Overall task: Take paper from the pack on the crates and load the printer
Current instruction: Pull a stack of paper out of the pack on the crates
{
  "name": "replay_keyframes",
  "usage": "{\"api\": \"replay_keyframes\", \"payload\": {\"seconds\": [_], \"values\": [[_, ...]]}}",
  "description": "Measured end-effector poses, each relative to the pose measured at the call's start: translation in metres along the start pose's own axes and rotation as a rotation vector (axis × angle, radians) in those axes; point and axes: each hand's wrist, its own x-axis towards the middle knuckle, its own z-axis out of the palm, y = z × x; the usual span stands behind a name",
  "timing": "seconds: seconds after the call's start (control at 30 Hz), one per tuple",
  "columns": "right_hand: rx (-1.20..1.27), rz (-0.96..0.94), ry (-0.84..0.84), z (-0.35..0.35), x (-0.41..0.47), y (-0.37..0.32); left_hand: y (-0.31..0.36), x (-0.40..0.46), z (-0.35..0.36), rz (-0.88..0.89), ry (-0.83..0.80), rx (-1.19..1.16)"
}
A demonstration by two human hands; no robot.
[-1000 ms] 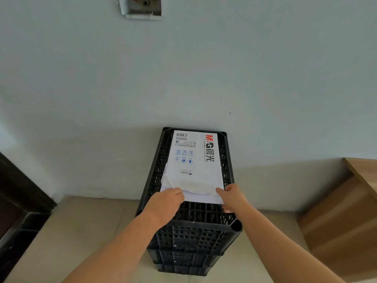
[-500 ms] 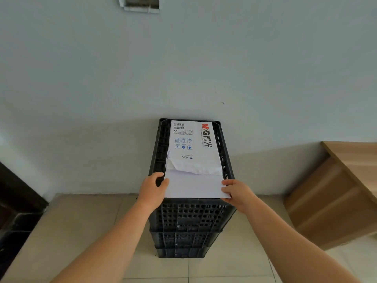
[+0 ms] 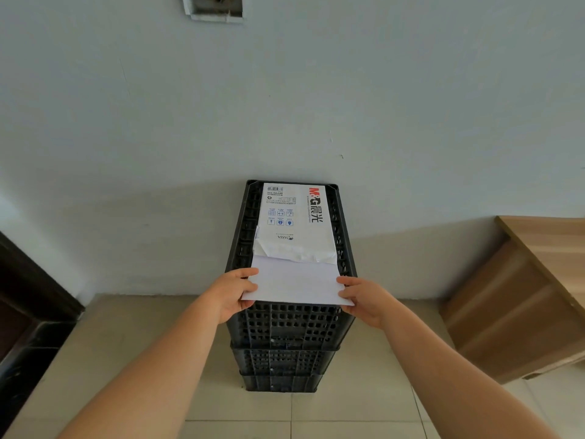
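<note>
A sheaf of paper (image 3: pixel 296 285), half out of the torn pack (image 3: pixel 296 217) atop the crates (image 3: pixel 285 327), is pinched at its near corners by left hand (image 3: pixel 229 294) and right hand (image 3: pixel 364 299) fingers — uneven pull could fan or spill sheets — printer unseen.

Left hand (image 3: pixel 232 294), right hand (image 3: pixel 364 299) — both apparently pinching.

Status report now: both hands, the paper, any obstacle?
Left hand and right hand grip the paper by its sides. Paper partly out of the pack on the crates. No obstacle seen.
</note>
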Motion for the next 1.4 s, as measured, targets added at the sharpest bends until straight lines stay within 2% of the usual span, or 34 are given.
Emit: {"api": "replay_keyframes", "payload": {"seconds": [0.17, 0.47, 0.6, 0.87, 1.1, 1.23, 1.4], "values": [[0.014, -0.014, -0.064, -0.017, 0.003, 0.004, -0.004, -0.015, 0.011, -0.033, -0.057, -0.003], [0.039, -0.031, -0.130, -0.021, -0.018, 0.014, -0.021, -0.044, 0.021, 0.068, 0.051, -0.026], [0.000, -0.034, -0.160, -0.018, -0.048, 0.007, -0.016, -0.061, 0.017, 0.110, 0.036, -0.048], [-0.069, -0.190, -0.054, 0.010, -0.119, -0.007, 0.004, -0.115, -0.003, 0.235, -0.009, -0.018], [-0.116, -0.349, -0.048, 0.027, -0.162, -0.001, 0.007, -0.159, -0.021, 0.361, -0.030, -0.009], [-0.178, -0.520, 0.058, 0.031, -0.185, 0.014, 0.001, -0.174, -0.020, 0.460, -0.034, 0.034], [-0.215, -0.645, 0.272, 0.029, -0.201, 0.031, -0.008, -0.188, -0.004, 0.605, 0.033, 0.159]]}}
